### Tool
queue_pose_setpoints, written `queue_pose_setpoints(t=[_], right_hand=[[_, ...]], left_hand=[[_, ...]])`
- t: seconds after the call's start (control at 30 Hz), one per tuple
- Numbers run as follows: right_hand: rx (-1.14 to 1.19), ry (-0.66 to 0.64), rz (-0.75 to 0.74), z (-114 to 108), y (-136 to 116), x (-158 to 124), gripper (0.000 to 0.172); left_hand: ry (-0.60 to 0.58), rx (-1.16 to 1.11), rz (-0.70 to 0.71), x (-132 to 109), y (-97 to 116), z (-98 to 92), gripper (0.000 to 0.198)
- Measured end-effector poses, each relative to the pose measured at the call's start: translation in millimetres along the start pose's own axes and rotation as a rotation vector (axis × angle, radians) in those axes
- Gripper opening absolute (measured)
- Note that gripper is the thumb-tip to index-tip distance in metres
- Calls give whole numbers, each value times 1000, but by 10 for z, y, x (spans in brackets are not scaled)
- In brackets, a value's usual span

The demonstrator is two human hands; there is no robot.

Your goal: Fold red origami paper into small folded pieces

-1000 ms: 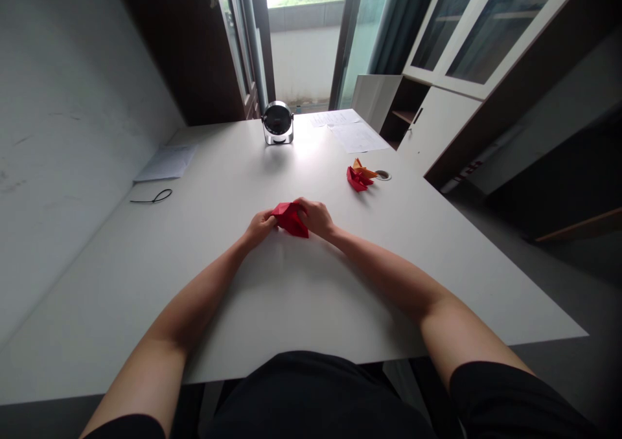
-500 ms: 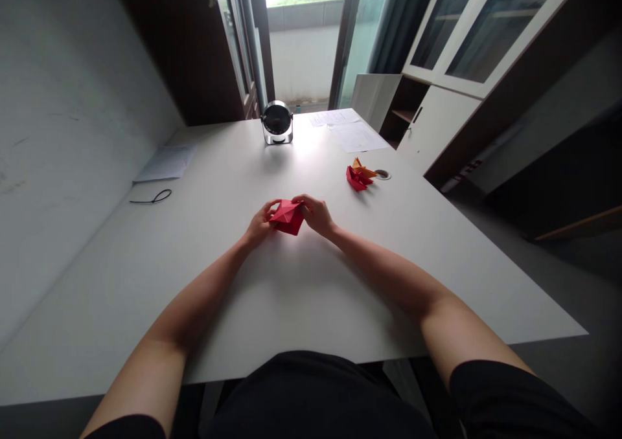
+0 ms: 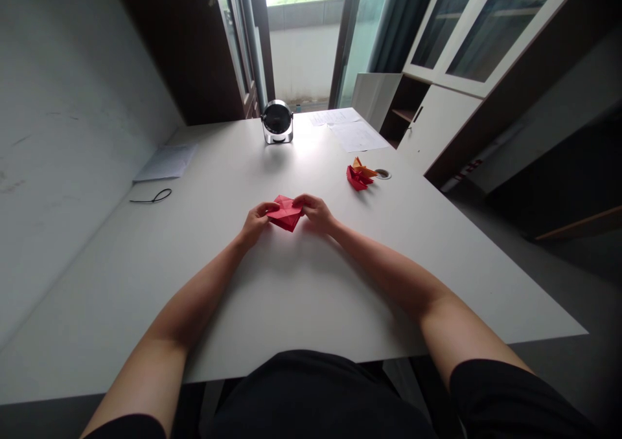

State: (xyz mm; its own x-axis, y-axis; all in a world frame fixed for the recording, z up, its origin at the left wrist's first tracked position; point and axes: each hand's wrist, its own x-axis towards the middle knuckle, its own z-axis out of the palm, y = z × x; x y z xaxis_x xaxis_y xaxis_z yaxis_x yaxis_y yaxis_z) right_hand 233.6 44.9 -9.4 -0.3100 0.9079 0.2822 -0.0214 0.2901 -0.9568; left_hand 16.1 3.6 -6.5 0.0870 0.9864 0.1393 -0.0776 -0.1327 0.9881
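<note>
A folded piece of red paper is held just over the white table, between my two hands. My left hand pinches its left corner, thumb on top. On the opposite side, my right hand grips the right corner with fingers pressed together. Creases cross the paper's upper face, and a pointed part faces me. The fingertips beneath the paper are hidden.
Red and orange folded paper pieces lie to the right, beside a round cable hole. A round black device stands at the back. Sheets, a plastic-looking packet and a black cable tie lie farther out.
The red paper has tilted and looks flatter and wider, with its lower part less exposed. My left hand has shifted slightly left, its thumb now on top of the paper.
</note>
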Motion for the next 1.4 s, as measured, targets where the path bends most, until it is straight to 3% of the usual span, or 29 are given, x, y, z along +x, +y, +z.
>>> queue_pose_setpoints(t=[0.2, 0.4, 0.63, 0.93, 1.1, 1.4], right_hand=[[-49, -126, -13, -15, 35, -6, 36], [-84, -185, -44, -33, -36, -23, 28], [-121, -72, -66, -22, -8, -3, 23], [-65, 90, -1, -76, 53, 30, 22], [-9, 83, 16, -72, 16, 24, 22], [93, -51, 51, -37, -43, 0, 22]], left_hand=[[21, 15, -12, 14, -43, -27, 34], [7, 20, 11, 10, -43, -28, 40], [-27, -34, -18, 2, 8, -4, 31], [-38, 25, -47, -17, 63, -9, 37], [-37, 20, -48, -35, 91, -4, 42], [-24, -9, -12, -5, 8, -13, 39]])
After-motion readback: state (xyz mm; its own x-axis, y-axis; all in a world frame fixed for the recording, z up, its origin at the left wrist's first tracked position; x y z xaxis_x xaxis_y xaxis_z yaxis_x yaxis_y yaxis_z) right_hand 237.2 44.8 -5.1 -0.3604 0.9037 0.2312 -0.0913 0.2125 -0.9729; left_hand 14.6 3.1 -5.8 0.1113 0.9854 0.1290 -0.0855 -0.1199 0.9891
